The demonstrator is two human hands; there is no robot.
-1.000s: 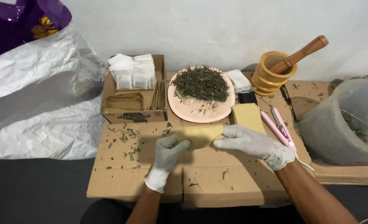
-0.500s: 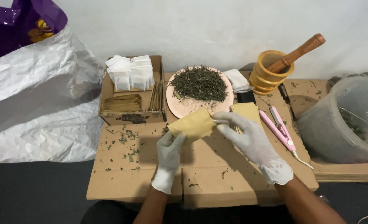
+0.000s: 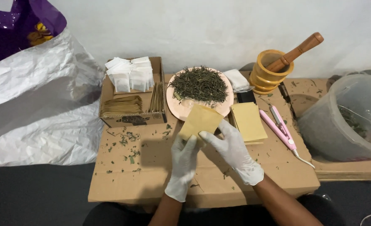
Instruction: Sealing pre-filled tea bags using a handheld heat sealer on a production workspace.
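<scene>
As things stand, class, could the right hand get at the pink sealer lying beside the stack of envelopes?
Probably yes: the pink sealer lies uncovered just right of the right hand, nothing between them, though that hand now holds a tan envelope.

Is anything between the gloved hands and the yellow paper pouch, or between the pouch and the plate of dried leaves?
Nothing visible. Both the left hand and right hand already grip the yellow pouch, whose top edge overlaps the near rim of the pink plate of dried leaves.
</scene>
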